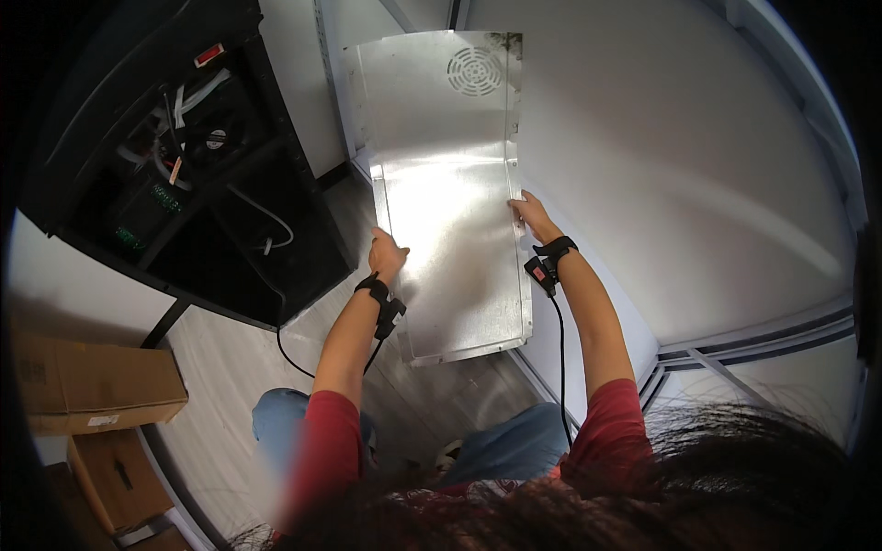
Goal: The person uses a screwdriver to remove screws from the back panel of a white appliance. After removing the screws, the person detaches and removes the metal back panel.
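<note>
A long silvery sheet-metal panel (459, 285) with folded edges stands in front of me, tilted, with a round vent grille of slots near its top right corner. My left hand (388, 256) grips its left edge, thumb on the face and fingers hidden behind. On the opposite edge, a little higher, my right hand (533, 216) is closed on the panel. To the left is a black cabinet (322, 220) with its side open, showing a fan (217, 140), wires and green circuit boards (165, 196). A light-coloured cable (266, 211) hangs inside it.
Cardboard boxes (101, 381) are stacked at the lower left. A white wall (680, 184) rises close on the right, with a metal frame rail (763, 342) along its base. Black cables (562, 367) run from the straps on both my wrists. Grey wood-look floor (230, 367) lies below.
</note>
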`<state>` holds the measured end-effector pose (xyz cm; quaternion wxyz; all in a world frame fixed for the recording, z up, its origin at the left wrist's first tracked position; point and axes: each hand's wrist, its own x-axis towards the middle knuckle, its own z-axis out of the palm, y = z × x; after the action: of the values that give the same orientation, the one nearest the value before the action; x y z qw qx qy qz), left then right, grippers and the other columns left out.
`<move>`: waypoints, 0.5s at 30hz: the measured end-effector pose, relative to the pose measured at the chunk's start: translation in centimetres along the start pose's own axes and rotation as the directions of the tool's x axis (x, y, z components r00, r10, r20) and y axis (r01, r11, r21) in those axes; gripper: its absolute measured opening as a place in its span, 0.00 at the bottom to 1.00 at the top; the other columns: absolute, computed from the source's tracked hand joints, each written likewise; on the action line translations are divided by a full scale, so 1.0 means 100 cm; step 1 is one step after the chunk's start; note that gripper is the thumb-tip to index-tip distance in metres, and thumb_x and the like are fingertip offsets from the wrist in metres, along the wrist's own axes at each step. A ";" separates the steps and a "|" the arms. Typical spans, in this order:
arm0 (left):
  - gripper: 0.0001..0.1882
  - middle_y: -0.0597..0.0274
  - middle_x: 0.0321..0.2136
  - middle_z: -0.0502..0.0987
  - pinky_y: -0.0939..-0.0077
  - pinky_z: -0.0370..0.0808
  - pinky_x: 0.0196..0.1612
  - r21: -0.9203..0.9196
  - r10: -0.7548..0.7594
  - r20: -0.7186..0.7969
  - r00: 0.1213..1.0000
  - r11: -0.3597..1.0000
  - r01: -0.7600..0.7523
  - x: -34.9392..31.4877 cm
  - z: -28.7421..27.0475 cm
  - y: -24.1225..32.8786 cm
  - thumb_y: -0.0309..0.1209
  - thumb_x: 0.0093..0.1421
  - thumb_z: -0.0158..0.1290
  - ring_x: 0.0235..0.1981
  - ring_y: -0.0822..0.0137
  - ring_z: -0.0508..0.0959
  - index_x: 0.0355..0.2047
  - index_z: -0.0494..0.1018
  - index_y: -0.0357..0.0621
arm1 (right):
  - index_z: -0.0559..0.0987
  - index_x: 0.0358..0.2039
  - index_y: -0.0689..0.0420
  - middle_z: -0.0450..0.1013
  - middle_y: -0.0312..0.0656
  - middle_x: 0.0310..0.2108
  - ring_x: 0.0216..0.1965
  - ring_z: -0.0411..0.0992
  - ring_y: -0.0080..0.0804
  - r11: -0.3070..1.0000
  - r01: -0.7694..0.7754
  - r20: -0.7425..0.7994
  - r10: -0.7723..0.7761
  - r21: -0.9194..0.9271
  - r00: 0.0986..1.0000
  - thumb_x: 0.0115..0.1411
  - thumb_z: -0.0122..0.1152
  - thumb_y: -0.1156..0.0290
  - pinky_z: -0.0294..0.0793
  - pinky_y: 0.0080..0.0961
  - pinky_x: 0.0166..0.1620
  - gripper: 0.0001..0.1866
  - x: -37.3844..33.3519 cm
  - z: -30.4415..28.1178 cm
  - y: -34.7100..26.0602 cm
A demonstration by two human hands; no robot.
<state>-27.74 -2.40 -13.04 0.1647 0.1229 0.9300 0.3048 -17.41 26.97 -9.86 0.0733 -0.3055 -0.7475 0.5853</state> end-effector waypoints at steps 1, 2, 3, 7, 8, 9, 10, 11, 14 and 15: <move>0.35 0.33 0.36 0.70 0.64 0.72 0.39 0.006 -0.029 0.020 0.999 1.000 0.029 0.006 -0.001 -0.010 0.33 0.44 0.60 0.38 0.46 0.73 0.41 0.49 0.24 | 0.61 0.51 0.67 0.66 0.35 0.22 0.23 0.62 0.21 0.999 -0.032 0.014 0.032 -0.010 0.999 0.51 0.52 0.70 0.61 0.19 0.26 0.27 0.006 0.012 0.002; 0.35 0.33 0.35 0.70 0.64 0.72 0.39 -0.013 -0.021 0.048 0.999 1.000 0.021 0.004 0.008 -0.004 0.33 0.44 0.60 0.37 0.46 0.73 0.41 0.50 0.24 | 0.59 0.52 0.68 0.66 0.37 0.23 0.25 0.63 0.22 0.999 -0.026 -0.070 0.023 -0.039 0.997 0.51 0.52 0.70 0.62 0.20 0.28 0.29 0.015 0.002 0.024; 0.35 0.34 0.35 0.70 0.64 0.72 0.39 -0.024 -0.026 0.073 0.997 0.999 0.028 0.004 0.015 0.000 0.33 0.44 0.60 0.37 0.46 0.73 0.41 0.50 0.25 | 0.60 0.52 0.68 0.66 0.37 0.24 0.26 0.63 0.22 0.997 -0.019 -0.090 0.012 -0.072 0.996 0.51 0.51 0.71 0.62 0.20 0.29 0.28 0.023 -0.007 0.039; 0.38 0.37 0.32 0.72 0.65 0.72 0.40 0.087 -0.047 0.055 0.997 0.995 0.042 0.013 0.016 -0.023 0.35 0.41 0.62 0.36 0.49 0.75 0.41 0.50 0.27 | 0.64 0.49 0.69 0.65 0.36 0.25 0.29 0.62 0.24 1.000 -0.020 0.006 0.020 -0.022 1.000 0.52 0.49 0.71 0.61 0.19 0.34 0.24 0.028 0.007 0.062; 0.38 0.36 0.32 0.72 0.64 0.72 0.40 0.116 -0.055 0.052 0.997 0.992 0.049 0.014 0.017 -0.025 0.36 0.40 0.63 0.36 0.49 0.75 0.41 0.50 0.28 | 0.65 0.47 0.69 0.65 0.36 0.26 0.29 0.61 0.24 0.999 -0.027 0.044 0.026 0.021 0.999 0.52 0.49 0.71 0.61 0.19 0.35 0.22 0.028 0.005 0.066; 0.38 0.37 0.32 0.72 0.65 0.72 0.38 0.109 -0.065 0.069 0.995 0.992 0.058 0.017 0.016 -0.028 0.36 0.40 0.63 0.35 0.49 0.75 0.40 0.51 0.28 | 0.66 0.46 0.68 0.65 0.36 0.26 0.29 0.61 0.24 0.999 -0.033 0.070 0.032 0.005 0.997 0.52 0.48 0.71 0.61 0.19 0.35 0.21 0.030 0.004 0.069; 0.37 0.37 0.31 0.72 0.65 0.73 0.37 0.101 -0.075 0.087 0.993 0.993 0.066 0.020 0.016 -0.030 0.36 0.40 0.63 0.34 0.50 0.75 0.40 0.51 0.29 | 0.67 0.45 0.68 0.65 0.35 0.26 0.29 0.60 0.23 0.999 -0.039 0.095 0.040 -0.013 0.995 0.52 0.48 0.71 0.60 0.19 0.36 0.20 0.031 0.003 0.072; 0.37 0.38 0.31 0.72 0.66 0.73 0.35 0.097 -0.095 0.105 0.990 0.992 0.085 0.024 0.016 -0.036 0.36 0.40 0.63 0.33 0.50 0.76 0.39 0.51 0.29 | 0.68 0.43 0.68 0.65 0.35 0.26 0.30 0.60 0.23 0.998 -0.049 0.129 0.052 -0.030 0.990 0.52 0.47 0.71 0.60 0.19 0.36 0.19 0.033 0.009 0.073; 0.35 0.40 0.28 0.73 0.68 0.74 0.30 0.181 -0.003 0.007 1.000 0.983 0.002 0.023 0.029 -0.048 0.36 0.40 0.63 0.28 0.53 0.77 0.37 0.51 0.31 | 0.69 0.41 0.67 0.64 0.34 0.26 0.29 0.59 0.23 0.997 -0.078 0.140 0.081 -0.028 0.987 0.52 0.47 0.70 0.59 0.19 0.35 0.18 0.029 0.015 0.081; 0.35 0.41 0.27 0.73 0.69 0.75 0.29 0.175 -0.024 0.025 0.999 0.984 0.019 0.024 0.033 -0.050 0.36 0.40 0.63 0.27 0.53 0.77 0.37 0.51 0.31 | 0.69 0.42 0.67 0.65 0.34 0.27 0.30 0.60 0.23 0.997 -0.073 0.159 0.078 -0.040 0.984 0.52 0.47 0.70 0.60 0.19 0.36 0.18 0.029 0.015 0.084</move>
<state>-29.37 -3.80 -19.16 0.1692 0.1310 0.9520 0.2187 -17.35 28.43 -18.72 -0.0146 -0.2866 -0.7489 0.5973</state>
